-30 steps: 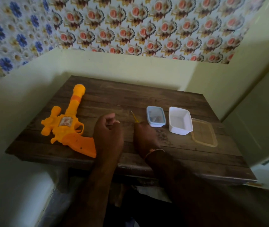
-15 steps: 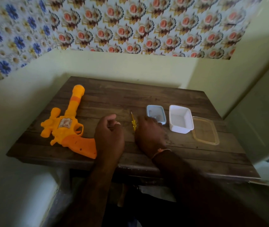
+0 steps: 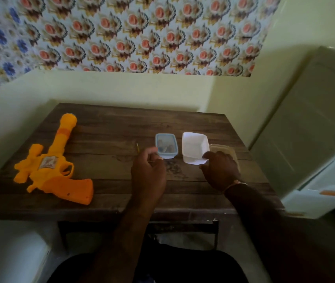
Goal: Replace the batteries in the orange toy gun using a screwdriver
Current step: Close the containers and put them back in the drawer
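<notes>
Two hands work apart from the orange toy gun [image 3: 50,168], which lies untouched well off to the left hand's [image 3: 148,176] outer side. That hand pinches the thin screwdriver [image 3: 137,147], tip up, likely readying it. The right hand [image 3: 219,170], fingers curled, touches the white tub [image 3: 193,148] just ahead, probably positioning it for screws.

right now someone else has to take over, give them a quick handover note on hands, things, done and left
Left hand: curled, thin yellow screwdriver poking out past it, apparently in its grip.
Right hand: touching the near corner of the white tub.
Orange toy gun: flat on the table's left side, untouched.
Blue-rimmed box: small items inside, possibly batteries.
Done: nothing visible on the gun.
Left: unscrew, swap batteries, close.
</notes>
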